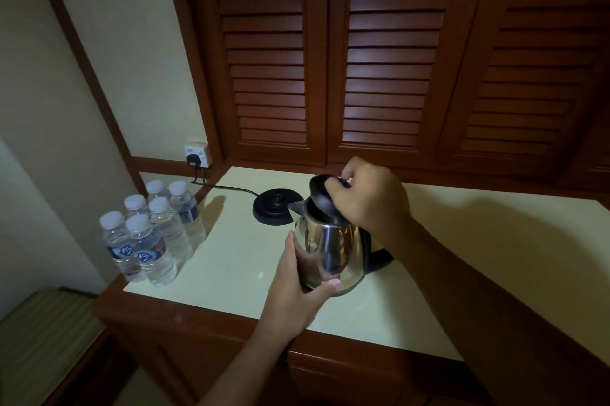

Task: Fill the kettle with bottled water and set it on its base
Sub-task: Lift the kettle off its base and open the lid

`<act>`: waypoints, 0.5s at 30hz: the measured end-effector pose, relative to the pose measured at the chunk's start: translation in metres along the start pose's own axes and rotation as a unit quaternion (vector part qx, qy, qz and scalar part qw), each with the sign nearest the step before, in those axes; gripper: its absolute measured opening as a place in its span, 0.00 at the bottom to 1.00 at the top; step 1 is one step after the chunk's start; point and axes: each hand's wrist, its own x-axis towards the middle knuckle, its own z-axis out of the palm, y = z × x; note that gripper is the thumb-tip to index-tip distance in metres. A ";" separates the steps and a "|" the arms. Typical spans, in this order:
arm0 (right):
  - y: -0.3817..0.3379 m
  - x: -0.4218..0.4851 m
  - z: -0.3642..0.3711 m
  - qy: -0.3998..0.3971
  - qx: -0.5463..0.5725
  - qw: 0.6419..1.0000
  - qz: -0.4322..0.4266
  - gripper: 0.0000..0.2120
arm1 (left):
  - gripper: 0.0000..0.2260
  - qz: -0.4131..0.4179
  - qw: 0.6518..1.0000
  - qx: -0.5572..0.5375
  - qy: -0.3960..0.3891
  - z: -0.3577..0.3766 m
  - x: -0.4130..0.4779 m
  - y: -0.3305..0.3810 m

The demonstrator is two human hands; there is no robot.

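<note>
**Both hands on the kettle, lid raised**

Nearest the camera, the left hand [298, 286] reaches in over the front edge of the worktop [462, 260] and cups the lower body of the kettle [330, 250], thumb along the near side, fingers wrapped round the far side and mostly hidden behind the steel.

At the worktop's left edge stand six capped bottles [150, 234], packed close together in a cluster near the front left corner. Behind them a socket [198, 156] on the wall carries a black plug, and a cord [227, 188] runs from it across the back left corner to the round black base [275, 205], which sits bare just behind the kettle, its right rim covered by the spout.

The kettle stands toward the middle of the worktop, tilted a little. Its black lid [325, 199] is hinged up, showing a dark mouth; whether there is water inside cannot be made out.

The right hand [369, 197] is clenched at the top of the kettle, fingertips on the raised lid. It hides the handle, whose lower end shows beneath the wrist.
</note>
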 end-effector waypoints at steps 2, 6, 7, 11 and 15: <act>0.012 -0.004 -0.006 0.023 0.117 0.993 -0.004 0.09 | 0.43 0.005 1.000 0.002 0.001 0.000 0.000 0.000; 0.032 -0.022 -0.022 -0.009 0.263 0.962 0.073 0.08 | 0.43 0.006 1.000 -0.004 0.002 0.001 0.000 -0.001; 0.037 -0.028 -0.022 -0.004 0.294 0.951 0.092 0.09 | 0.43 0.006 1.000 -0.002 0.004 0.001 0.000 -0.002; 0.056 -0.047 -0.018 0.038 0.371 0.914 0.157 0.13 | 0.40 0.012 1.000 0.014 0.008 0.002 -0.001 -0.001; 0.069 -0.068 -0.007 0.052 0.365 0.916 0.155 0.12 | 0.46 0.011 1.000 0.014 0.008 0.002 0.000 -0.003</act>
